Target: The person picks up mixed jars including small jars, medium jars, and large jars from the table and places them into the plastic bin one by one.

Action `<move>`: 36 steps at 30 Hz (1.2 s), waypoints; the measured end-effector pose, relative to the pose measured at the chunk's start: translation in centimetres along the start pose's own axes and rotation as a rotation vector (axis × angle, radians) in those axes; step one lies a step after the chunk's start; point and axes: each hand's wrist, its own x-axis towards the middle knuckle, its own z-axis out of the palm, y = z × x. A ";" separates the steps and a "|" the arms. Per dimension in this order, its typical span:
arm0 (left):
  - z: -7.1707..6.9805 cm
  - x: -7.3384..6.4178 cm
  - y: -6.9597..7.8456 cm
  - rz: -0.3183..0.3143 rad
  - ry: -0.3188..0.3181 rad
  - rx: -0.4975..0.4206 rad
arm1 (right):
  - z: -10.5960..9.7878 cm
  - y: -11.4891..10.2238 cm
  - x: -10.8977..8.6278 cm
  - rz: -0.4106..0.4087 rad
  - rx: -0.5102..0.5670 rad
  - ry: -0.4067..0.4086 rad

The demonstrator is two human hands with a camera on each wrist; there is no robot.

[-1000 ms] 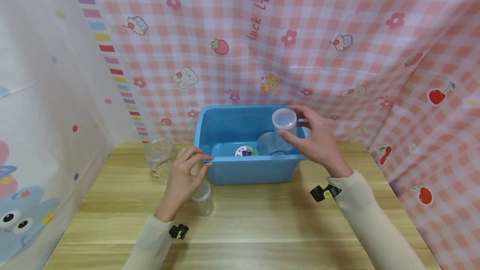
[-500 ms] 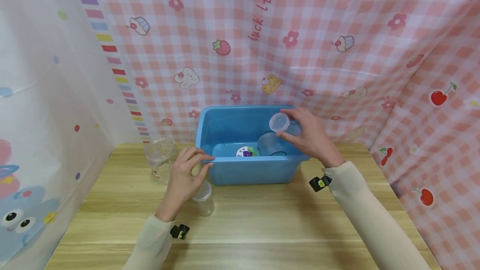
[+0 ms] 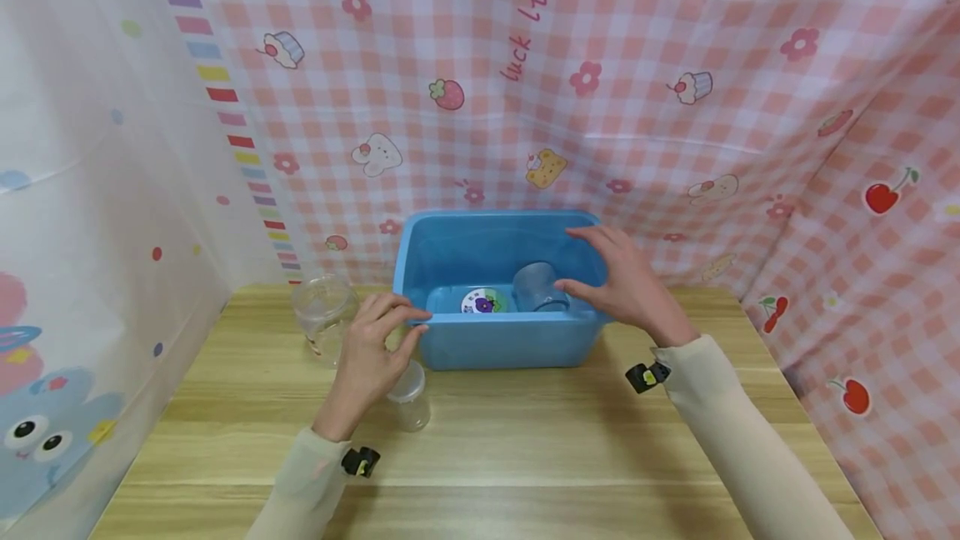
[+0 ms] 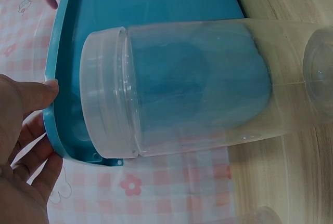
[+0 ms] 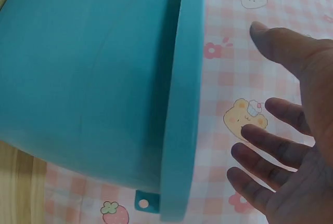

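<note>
A blue plastic bin (image 3: 502, 346) stands at the back of the table. My left hand (image 3: 369, 352) pinches its front left rim, thumb on one side and fingers on the other, as the left wrist view shows up close. Above the bin's right end hovers my right hand (image 3: 626, 283), thumb and fingers spread apart with nothing between them. Inside the bin lies a clear plastic jar (image 3: 538, 287) on its side, beside a round label (image 3: 483, 301) on the floor. A small clear jar with a lid (image 3: 408, 394) stands upright by my left wrist, large in the left wrist view (image 4: 192, 86).
A bigger clear jar (image 3: 324, 315) stands on the wooden table (image 3: 525, 457), left of the bin. Pink checked cloth (image 3: 480, 48) hangs close behind the bin and along the right, with white cloth (image 3: 97, 148) at the left.
My right hand has lowered a lidded clear jar into the bin and let go of it; that jar is now out of sight. My left hand has stayed on the rim.
</note>
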 end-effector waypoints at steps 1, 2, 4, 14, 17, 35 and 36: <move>0.0 0.0 0.0 0.002 0.000 0.003 | 0.0 0.1 -0.2 -0.005 0.004 0.009; 0.0 0.1 0.0 0.003 0.001 0.003 | 0.0 0.1 -0.4 -0.011 0.009 0.019; 0.0 0.1 0.0 0.003 0.001 0.004 | 0.0 0.2 -0.7 -0.025 0.022 0.038; 0.1 0.2 0.0 -0.010 -0.003 0.009 | 1.2 0.5 -2.5 -0.112 0.039 0.132; 0.0 0.2 0.0 -0.010 -0.001 0.005 | 1.7 0.5 -3.0 -0.150 0.037 0.163; 0.1 0.1 0.0 0.006 0.019 -0.003 | 4.9 1.2 -6.0 -0.227 0.027 0.324; 0.2 0.1 0.0 0.006 0.017 -0.003 | 5.1 1.3 -6.3 -0.225 0.030 0.332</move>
